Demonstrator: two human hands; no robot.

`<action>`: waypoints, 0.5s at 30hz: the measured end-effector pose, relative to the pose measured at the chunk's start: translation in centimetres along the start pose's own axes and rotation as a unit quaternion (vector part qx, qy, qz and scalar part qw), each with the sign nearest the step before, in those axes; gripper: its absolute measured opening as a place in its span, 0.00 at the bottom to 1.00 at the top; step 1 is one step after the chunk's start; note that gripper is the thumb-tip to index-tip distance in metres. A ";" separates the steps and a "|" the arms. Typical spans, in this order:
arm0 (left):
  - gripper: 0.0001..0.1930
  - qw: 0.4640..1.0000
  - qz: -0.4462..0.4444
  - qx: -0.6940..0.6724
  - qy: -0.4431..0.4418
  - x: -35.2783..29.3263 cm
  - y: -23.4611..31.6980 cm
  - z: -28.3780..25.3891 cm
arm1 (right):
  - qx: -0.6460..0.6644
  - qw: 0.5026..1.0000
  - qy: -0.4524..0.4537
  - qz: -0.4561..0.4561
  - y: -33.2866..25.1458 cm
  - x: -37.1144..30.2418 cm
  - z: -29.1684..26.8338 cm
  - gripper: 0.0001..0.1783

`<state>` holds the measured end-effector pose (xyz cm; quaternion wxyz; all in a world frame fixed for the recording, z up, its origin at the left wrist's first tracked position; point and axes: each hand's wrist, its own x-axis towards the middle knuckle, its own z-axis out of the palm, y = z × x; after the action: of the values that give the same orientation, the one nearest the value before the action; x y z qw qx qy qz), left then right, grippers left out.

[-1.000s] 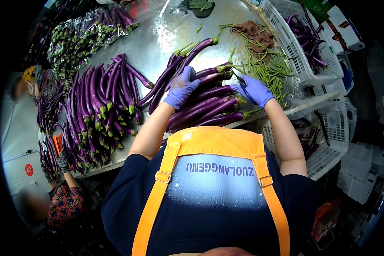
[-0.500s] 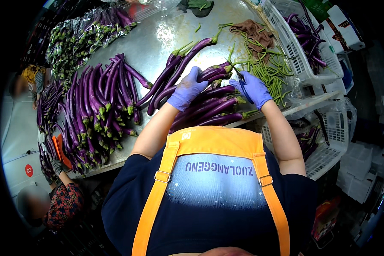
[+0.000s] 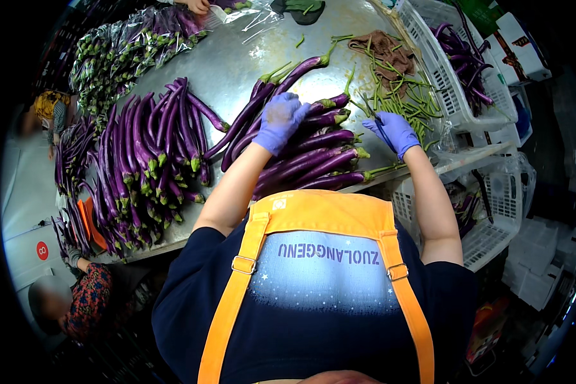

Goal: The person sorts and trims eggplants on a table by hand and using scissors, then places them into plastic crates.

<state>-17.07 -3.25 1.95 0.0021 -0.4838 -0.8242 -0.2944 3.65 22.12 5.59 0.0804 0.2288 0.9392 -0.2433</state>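
Observation:
Long purple eggplants (image 3: 320,140) with green caps lie side by side in front of me on a metal table (image 3: 237,64). My left hand (image 3: 280,123), in a blue-violet glove, is closed on an eggplant (image 3: 326,104) at the far side of this group; a long green stem stands up from its cap. My right hand (image 3: 397,134), gloved alike, grips dark-handled scissors (image 3: 381,125). Their blades point up-left, apart from the eggplant caps. Cut green stems (image 3: 411,105) are heaped just beyond the right hand. Left-hand fingertips are partly hidden.
A large eggplant pile (image 3: 144,141) covers the table's left; bagged eggplants (image 3: 134,48) lie behind it. A brown cloth (image 3: 390,54) rests among the stems. White crates (image 3: 438,80) of eggplants stand right. Co-workers are at the left, and another person's hand (image 3: 197,6) is at the top.
My right hand has drawn rightward with the scissors, away from the caps. My left hand has shifted slightly farther out. Another person's hand has come into view by the bags.

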 end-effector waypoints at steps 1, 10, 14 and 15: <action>0.16 0.996 -0.084 -0.035 -0.005 0.5 -1.0 1.1 | -0.009 1.000 -0.015 0.015 -0.1 0.0 -0.6 0.31; 0.39 0.902 -0.170 -0.038 -0.395 4.9 -1.8 1.8 | -0.017 0.996 -0.050 0.066 1.5 -0.4 0.0 0.34; 0.33 0.933 -0.159 0.022 -0.321 3.5 -1.3 4.2 | -0.003 0.997 -0.061 0.054 2.1 -0.2 0.4 0.34; 0.32 0.939 -0.174 -0.006 -0.297 3.0 -1.5 4.3 | -0.009 0.997 -0.054 0.050 2.3 -0.2 0.5 0.35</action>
<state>-18.64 0.69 -1.52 -0.2967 -0.3986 -0.8567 -0.1385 4.92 23.58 4.23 0.1451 0.2614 0.9231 -0.2420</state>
